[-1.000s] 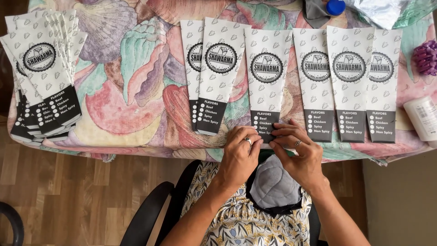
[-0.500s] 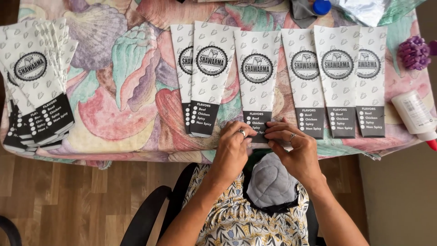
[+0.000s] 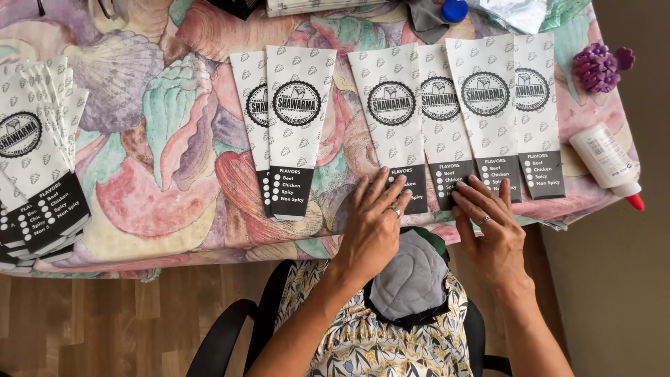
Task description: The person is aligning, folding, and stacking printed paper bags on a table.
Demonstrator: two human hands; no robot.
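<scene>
White paper sleeves with a round black emblem and a black lower band lie in a row on a table under a shell-patterned cloth (image 3: 174, 132). My left hand (image 3: 373, 223) rests flat, fingers spread, on the black band of the middle sleeve (image 3: 392, 119). My right hand (image 3: 490, 230) lies flat beside it, fingertips on the bottom of the neighbouring sleeve (image 3: 442, 132). Neither hand grips anything. Two overlapping sleeves (image 3: 293, 126) lie to the left of my hands. Two more sleeves (image 3: 513, 105) lie to the right.
A fanned stack of the same sleeves (image 3: 38, 167) sits at the table's left edge. A white glue bottle with a red tip (image 3: 606, 162) lies at the right edge, a purple ornament (image 3: 597, 66) behind it. A grey pad (image 3: 412, 279) rests on my lap, on a chair over wooden floor.
My hands were pinched together at the bottom edge of the middle sleeve; now they have parted and lie flat, pressing the lower ends of two sleeves. The view has shifted slightly.
</scene>
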